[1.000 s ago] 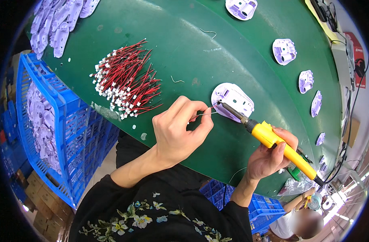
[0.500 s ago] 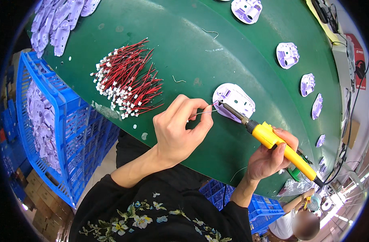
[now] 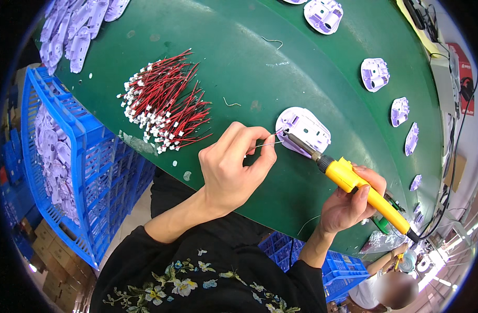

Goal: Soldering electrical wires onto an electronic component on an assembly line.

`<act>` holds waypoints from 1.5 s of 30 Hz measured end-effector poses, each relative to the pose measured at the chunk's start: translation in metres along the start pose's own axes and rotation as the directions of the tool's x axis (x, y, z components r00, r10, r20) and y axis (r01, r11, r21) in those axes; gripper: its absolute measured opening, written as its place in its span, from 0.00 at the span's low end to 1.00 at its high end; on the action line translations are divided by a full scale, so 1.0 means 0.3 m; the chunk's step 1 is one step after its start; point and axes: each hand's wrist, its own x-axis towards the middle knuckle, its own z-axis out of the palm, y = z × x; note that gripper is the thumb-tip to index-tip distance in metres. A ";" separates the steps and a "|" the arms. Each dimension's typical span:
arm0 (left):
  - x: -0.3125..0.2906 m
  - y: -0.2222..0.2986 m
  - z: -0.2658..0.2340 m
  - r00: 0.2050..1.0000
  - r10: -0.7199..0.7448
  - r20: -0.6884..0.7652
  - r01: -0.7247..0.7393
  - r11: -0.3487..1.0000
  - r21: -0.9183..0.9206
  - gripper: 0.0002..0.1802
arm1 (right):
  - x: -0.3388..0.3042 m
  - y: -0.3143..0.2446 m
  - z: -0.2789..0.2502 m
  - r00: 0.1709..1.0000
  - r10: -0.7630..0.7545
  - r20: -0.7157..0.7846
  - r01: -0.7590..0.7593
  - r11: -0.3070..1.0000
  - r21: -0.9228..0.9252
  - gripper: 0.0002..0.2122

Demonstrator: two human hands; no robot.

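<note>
1. Left hand (image 3: 236,166) pinches thin wire (image 3: 261,145) near left end of lilac shell (image 3: 313,128).
2. Right hand (image 3: 353,203) grips yellow soldering iron (image 3: 342,175), tip at that end.
3. Shell lies on green bench (image 3: 239,68), right of red wire pile (image 3: 168,99).

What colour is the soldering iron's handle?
The handle is bright yellow, seen best in the head view.

The casing (image 3: 310,130) lies on the surface (image 3: 239,68); left of it, the wire heap (image 3: 168,99); farther left, the crate (image 3: 78,167) of shells (image 3: 52,156). Behind it, far left, the shell pile (image 3: 74,31); behind and rightward, more casings (image 3: 375,74); right and nearer, the soldering iron (image 3: 343,175).
</note>
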 end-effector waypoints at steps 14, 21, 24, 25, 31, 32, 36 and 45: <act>-0.002 0.003 0.005 1.000 -0.008 0.007 0.008 1.000 0.010 0.05 | 0.011 -0.001 -0.015 0.996 -0.023 -0.087 0.021 0.999 -0.024 0.15; 0.003 -0.005 0.000 1.000 0.021 -0.007 -0.021 0.999 0.036 0.05 | 0.029 -0.032 -0.068 0.995 -0.037 -0.095 0.037 0.999 -0.004 0.17; 0.003 0.001 -0.005 0.998 0.053 -0.039 -0.050 0.997 0.065 0.07 | 0.036 -0.020 -0.136 0.991 -0.042 -0.130 0.043 0.999 0.006 0.16; 0.003 0.003 -0.008 0.995 0.081 -0.062 -0.075 0.993 0.093 0.09 | 0.034 -0.012 -0.165 0.990 -0.043 -0.132 0.044 0.999 0.005 0.16; -0.033 0.048 0.009 0.962 0.255 0.099 -0.258 0.966 0.014 0.13 | 0.018 0.061 -0.245 0.988 0.103 -0.115 -0.092 0.991 0.097 0.15; -0.038 0.056 0.021 0.960 0.250 0.126 -0.255 0.967 0.021 0.13 | 0.015 0.075 -0.231 0.983 0.112 -0.146 -0.094 0.988 0.123 0.14; -0.054 0.052 0.084 0.966 0.207 0.156 -0.218 0.974 0.058 0.12 | 0.007 0.071 -0.231 0.986 0.109 -0.124 -0.089 0.984 0.154 0.15; -0.063 0.047 0.103 0.974 0.162 0.160 -0.181 0.977 0.110 0.10 | -0.021 0.089 -0.236 0.990 0.121 -0.074 -0.113 0.988 0.105 0.14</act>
